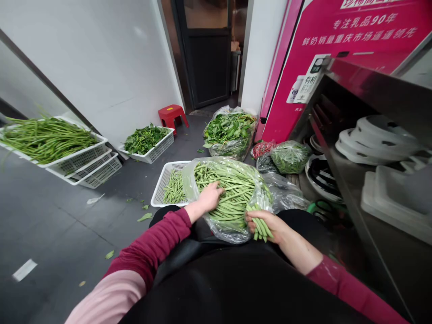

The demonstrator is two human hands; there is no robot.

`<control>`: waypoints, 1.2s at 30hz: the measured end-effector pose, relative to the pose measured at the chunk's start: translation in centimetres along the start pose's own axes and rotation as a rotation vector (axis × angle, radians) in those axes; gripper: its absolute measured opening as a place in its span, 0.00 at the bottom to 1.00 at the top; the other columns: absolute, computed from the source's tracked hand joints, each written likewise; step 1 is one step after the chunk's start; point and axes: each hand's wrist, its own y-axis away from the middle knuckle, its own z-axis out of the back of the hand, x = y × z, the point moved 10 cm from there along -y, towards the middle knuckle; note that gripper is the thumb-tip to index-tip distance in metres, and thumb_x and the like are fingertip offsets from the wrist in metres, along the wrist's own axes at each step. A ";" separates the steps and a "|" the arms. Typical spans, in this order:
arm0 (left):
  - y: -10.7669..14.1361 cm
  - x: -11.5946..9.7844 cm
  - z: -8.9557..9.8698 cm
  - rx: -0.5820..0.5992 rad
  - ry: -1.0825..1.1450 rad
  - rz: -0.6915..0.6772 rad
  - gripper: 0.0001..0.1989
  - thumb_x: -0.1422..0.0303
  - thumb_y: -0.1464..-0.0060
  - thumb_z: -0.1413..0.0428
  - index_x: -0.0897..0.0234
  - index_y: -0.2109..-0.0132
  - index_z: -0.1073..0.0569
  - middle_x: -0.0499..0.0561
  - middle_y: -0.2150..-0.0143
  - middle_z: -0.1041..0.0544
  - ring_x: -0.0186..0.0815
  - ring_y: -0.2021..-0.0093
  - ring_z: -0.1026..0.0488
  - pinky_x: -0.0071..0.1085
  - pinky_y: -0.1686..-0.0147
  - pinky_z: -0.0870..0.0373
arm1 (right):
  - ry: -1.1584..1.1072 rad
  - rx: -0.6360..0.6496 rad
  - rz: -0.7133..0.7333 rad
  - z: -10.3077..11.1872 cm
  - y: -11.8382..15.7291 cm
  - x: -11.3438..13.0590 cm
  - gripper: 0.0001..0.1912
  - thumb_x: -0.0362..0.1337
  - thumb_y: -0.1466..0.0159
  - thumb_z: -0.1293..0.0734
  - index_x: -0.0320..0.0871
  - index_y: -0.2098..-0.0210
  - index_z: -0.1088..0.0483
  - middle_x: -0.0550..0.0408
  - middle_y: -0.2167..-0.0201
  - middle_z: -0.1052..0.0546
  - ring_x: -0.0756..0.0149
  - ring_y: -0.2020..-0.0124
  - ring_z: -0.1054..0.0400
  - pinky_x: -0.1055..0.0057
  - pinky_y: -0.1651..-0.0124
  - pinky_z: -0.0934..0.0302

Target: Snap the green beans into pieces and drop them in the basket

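A large clear plastic bag (194, 180) full of long green beans (232, 186) rests at my lap. My left hand (209, 197) is in the bag's mouth, its fingers bent and pinched on beans at the top of the heap; the fingertips are partly hidden. At the bag's right side, my right hand (270, 225) is wrapped round a bunch of green beans (261, 227), whose ends stick out below the fingers. Just left of the bag, a white plastic basket (162, 182) on the floor holds shorter bean pieces (174, 186).
Stacked white baskets (97, 173) with long green stems stand left. Farther back are a basket of leafy greens (145, 139), a red stool (173, 116) and a bag of leaves (231, 128). A metal shelf (357, 216) closes in the right side. Leaf scraps (145, 217) lie on the floor.
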 end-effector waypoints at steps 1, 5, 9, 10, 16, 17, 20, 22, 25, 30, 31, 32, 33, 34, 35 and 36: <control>-1.0 0.2 -0.3 -0.013 -0.028 0.009 0.16 0.74 0.52 0.51 0.63 0.54 0.33 0.55 0.51 0.36 0.39 0.53 0.38 0.32 0.57 0.39 | -0.035 -0.030 0.009 0.4 -0.1 0.3 0.03 0.32 0.48 0.34 0.38 0.75 0.34 0.58 0.82 0.31 0.76 0.84 0.39 0.76 0.79 0.41; -4.4 -0.3 -2.2 0.002 -0.113 0.053 0.18 0.77 0.50 0.56 0.66 0.51 0.37 0.57 0.51 0.36 0.40 0.53 0.38 0.35 0.56 0.39 | -0.098 -0.041 -0.008 -0.1 0.2 0.3 0.03 0.32 0.47 0.35 0.39 0.74 0.34 0.58 0.80 0.30 0.74 0.83 0.37 0.73 0.76 0.38; -5.6 -0.8 -3.4 0.028 -0.131 0.076 0.15 0.78 0.49 0.57 0.67 0.54 0.36 0.58 0.56 0.35 0.39 0.55 0.37 0.35 0.57 0.38 | -0.072 0.015 0.000 -1.5 0.7 0.0 0.06 0.34 0.48 0.34 0.39 0.76 0.36 0.60 0.85 0.34 0.74 0.84 0.39 0.74 0.77 0.40; -5.7 -0.6 -3.6 0.034 -0.133 0.080 0.14 0.77 0.48 0.57 0.67 0.54 0.36 0.58 0.57 0.35 0.39 0.55 0.37 0.35 0.58 0.37 | -0.066 0.018 0.015 -1.6 0.8 0.1 0.06 0.34 0.48 0.33 0.39 0.77 0.36 0.61 0.85 0.34 0.75 0.84 0.40 0.74 0.77 0.40; -6.2 0.2 -3.9 0.090 -0.131 0.091 0.13 0.77 0.48 0.57 0.68 0.57 0.33 0.59 0.57 0.36 0.38 0.57 0.35 0.33 0.60 0.36 | -0.063 0.016 0.040 -1.4 0.5 0.4 0.06 0.34 0.50 0.33 0.40 0.76 0.36 0.61 0.84 0.34 0.75 0.85 0.40 0.75 0.79 0.42; -6.1 0.1 -3.8 0.100 -0.126 0.081 0.13 0.77 0.49 0.57 0.67 0.58 0.33 0.59 0.57 0.36 0.38 0.57 0.35 0.32 0.60 0.36 | -0.065 0.016 0.048 -1.4 0.5 0.5 0.06 0.34 0.50 0.33 0.40 0.75 0.36 0.61 0.84 0.33 0.75 0.84 0.40 0.75 0.79 0.42; -5.1 0.2 -2.9 0.115 -0.118 0.064 0.12 0.77 0.49 0.56 0.67 0.59 0.32 0.58 0.59 0.35 0.36 0.60 0.33 0.31 0.61 0.36 | -0.055 0.005 0.075 -1.0 0.5 0.8 0.06 0.34 0.50 0.32 0.39 0.77 0.35 0.61 0.84 0.34 0.75 0.85 0.41 0.74 0.78 0.41; -3.8 0.7 -1.8 0.109 -0.124 0.067 0.12 0.76 0.48 0.56 0.66 0.58 0.33 0.57 0.59 0.34 0.35 0.62 0.32 0.31 0.62 0.35 | -0.057 -0.045 0.117 -0.2 0.5 1.3 0.06 0.33 0.51 0.32 0.39 0.76 0.34 0.61 0.84 0.34 0.75 0.85 0.41 0.74 0.79 0.41; -1.8 1.3 1.0 0.033 -0.126 0.045 0.12 0.75 0.47 0.57 0.64 0.57 0.33 0.55 0.58 0.34 0.34 0.64 0.32 0.29 0.64 0.36 | -0.070 -0.143 0.206 1.4 0.1 2.6 0.08 0.31 0.52 0.31 0.39 0.72 0.32 0.61 0.82 0.33 0.75 0.84 0.41 0.74 0.79 0.40; 0.8 -0.6 5.2 -0.118 -0.033 -0.139 0.13 0.72 0.45 0.58 0.59 0.55 0.33 0.52 0.56 0.34 0.34 0.59 0.34 0.26 0.64 0.37 | 0.056 -0.088 0.194 1.0 -1.5 3.1 0.08 0.35 0.51 0.30 0.39 0.78 0.34 0.60 0.83 0.33 0.76 0.85 0.41 0.74 0.80 0.41; 1.2 -1.2 5.7 -0.133 -0.014 -0.179 0.13 0.72 0.45 0.58 0.59 0.55 0.33 0.52 0.56 0.34 0.34 0.58 0.35 0.26 0.63 0.37 | 0.106 -0.037 0.172 0.5 -1.7 2.8 0.08 0.35 0.51 0.30 0.39 0.78 0.34 0.60 0.83 0.33 0.75 0.85 0.41 0.74 0.81 0.41; 1.6 -1.7 6.1 -0.147 0.004 -0.213 0.14 0.72 0.45 0.58 0.59 0.55 0.32 0.52 0.56 0.34 0.34 0.58 0.35 0.26 0.63 0.37 | 0.155 0.015 0.156 -0.1 -1.8 2.6 0.08 0.35 0.52 0.30 0.39 0.77 0.34 0.60 0.83 0.33 0.75 0.85 0.41 0.74 0.81 0.41; 1.9 -2.2 6.4 -0.162 0.022 -0.237 0.14 0.73 0.45 0.58 0.59 0.55 0.32 0.52 0.56 0.34 0.33 0.58 0.35 0.25 0.63 0.38 | 0.201 0.064 0.147 -0.8 -1.8 2.4 0.08 0.35 0.52 0.30 0.39 0.76 0.34 0.60 0.83 0.33 0.75 0.85 0.41 0.74 0.81 0.42; 2.1 -2.5 6.5 -0.176 0.041 -0.254 0.15 0.74 0.45 0.58 0.59 0.55 0.32 0.52 0.56 0.34 0.33 0.58 0.35 0.25 0.63 0.38 | 0.234 0.103 0.144 -1.3 -1.7 2.3 0.08 0.34 0.52 0.30 0.38 0.76 0.33 0.60 0.84 0.33 0.75 0.85 0.41 0.74 0.81 0.42; 2.3 -2.9 6.6 -0.191 0.062 -0.268 0.15 0.74 0.46 0.58 0.59 0.55 0.32 0.52 0.56 0.33 0.33 0.58 0.35 0.25 0.63 0.38 | 0.249 0.130 0.140 -1.8 -1.6 2.2 0.08 0.34 0.52 0.30 0.38 0.75 0.33 0.60 0.84 0.33 0.75 0.85 0.40 0.75 0.82 0.43; 2.4 -3.2 6.7 -0.207 0.084 -0.280 0.15 0.74 0.46 0.57 0.59 0.55 0.32 0.52 0.56 0.33 0.32 0.58 0.35 0.25 0.63 0.38 | 0.242 0.152 0.129 -2.2 -1.4 2.0 0.09 0.35 0.51 0.30 0.38 0.74 0.33 0.60 0.83 0.32 0.75 0.85 0.40 0.75 0.82 0.43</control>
